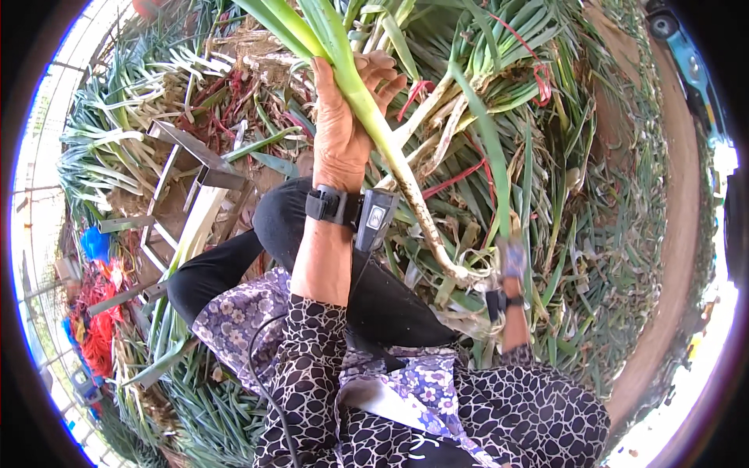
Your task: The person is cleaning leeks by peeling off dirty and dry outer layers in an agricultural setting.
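A long green onion (406, 178) slants across the middle, its green leaves up at the top edge and its dirty white root end toward the lower right. My left hand (343, 129) is closed around the upper stalk, thumb on one side and fingers on the other. To the right, near the root end, my right hand (511, 253) is smeared by motion. A long, loose green leaf (493, 148) runs down into it and appears gripped there; its fingers are not clear. Dark bands with devices sit on both wrists.
Bundles of green onions tied with red string (541, 82) lie ahead. More onions (117, 148) are heaped at the left beside a metal frame (199, 160). Red string bundles (97, 335) sit at the lower left. Leaves cover the ground at right, by a dirt path (679, 234).
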Motion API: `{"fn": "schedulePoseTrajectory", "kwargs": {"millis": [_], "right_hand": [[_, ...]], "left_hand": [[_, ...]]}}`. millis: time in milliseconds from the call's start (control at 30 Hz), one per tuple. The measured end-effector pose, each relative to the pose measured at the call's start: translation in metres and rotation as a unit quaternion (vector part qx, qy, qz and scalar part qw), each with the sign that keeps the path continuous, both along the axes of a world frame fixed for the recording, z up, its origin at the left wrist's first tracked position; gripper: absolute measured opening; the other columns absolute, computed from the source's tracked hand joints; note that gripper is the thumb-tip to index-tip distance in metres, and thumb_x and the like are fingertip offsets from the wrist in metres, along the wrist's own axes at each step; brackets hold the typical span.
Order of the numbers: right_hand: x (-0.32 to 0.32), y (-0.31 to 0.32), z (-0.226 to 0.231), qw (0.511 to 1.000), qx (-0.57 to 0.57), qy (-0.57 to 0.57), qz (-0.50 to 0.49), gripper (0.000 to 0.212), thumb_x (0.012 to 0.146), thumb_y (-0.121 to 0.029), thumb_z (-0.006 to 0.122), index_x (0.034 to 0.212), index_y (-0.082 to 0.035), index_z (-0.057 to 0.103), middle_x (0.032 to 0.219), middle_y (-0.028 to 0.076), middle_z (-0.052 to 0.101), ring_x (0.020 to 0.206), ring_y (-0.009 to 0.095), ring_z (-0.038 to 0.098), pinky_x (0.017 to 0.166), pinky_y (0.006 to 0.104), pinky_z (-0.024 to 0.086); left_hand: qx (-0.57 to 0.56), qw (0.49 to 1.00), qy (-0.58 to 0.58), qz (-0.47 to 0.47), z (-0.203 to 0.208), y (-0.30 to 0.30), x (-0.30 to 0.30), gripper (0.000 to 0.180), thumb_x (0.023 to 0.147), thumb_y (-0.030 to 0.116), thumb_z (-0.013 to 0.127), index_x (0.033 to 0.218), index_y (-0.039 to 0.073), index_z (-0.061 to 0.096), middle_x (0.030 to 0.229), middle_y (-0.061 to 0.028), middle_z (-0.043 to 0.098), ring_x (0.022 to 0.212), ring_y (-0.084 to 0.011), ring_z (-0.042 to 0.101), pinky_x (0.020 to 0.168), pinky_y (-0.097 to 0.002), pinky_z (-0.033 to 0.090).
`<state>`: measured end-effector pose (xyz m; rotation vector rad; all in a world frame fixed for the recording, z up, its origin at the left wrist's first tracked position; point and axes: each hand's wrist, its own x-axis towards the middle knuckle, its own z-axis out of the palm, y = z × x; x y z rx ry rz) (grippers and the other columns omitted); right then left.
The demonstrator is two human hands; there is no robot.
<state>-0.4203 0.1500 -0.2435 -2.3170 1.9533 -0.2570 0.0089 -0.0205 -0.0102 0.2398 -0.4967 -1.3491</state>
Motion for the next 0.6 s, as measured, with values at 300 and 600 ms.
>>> {"fn": "schedulePoseTrajectory", "kwargs": {"millis": [300, 600], "right_hand": [[0.063, -0.052, 0.146, 0.915, 0.081, -0.338, -0.203, 0.057, 0.079, -0.038, 0.063, 0.122, -0.001, 0.054, 0.11, 0.012, 0.059, 0.096, 0.021, 0.056, 0.087, 0.0337, 0.043], [0.265, -0.151, 0.243, 0.908, -0.072, -0.333, 0.243, 0.053, 0.068, -0.014, 0.076, 0.115, -0.006, 0.055, 0.102, 0.013, 0.06, 0.098, 0.028, 0.057, 0.082, 0.0366, 0.048]], "left_hand": [[0.055, 0.998, -0.014, 0.011, -0.007, 0.007, 0.006, 0.04, 0.089, 0.046, 0.053, 0.098, 0.007, 0.051, 0.077, -0.0051, 0.057, 0.075, -0.0175, 0.058, 0.084, -0.0371, 0.05], [0.106, 0.993, -0.053, 0.026, 0.004, 0.008, -0.01, 0.046, 0.091, 0.053, 0.048, 0.105, 0.009, 0.049, 0.085, -0.0051, 0.054, 0.079, -0.0169, 0.051, 0.08, -0.035, 0.043]]}}
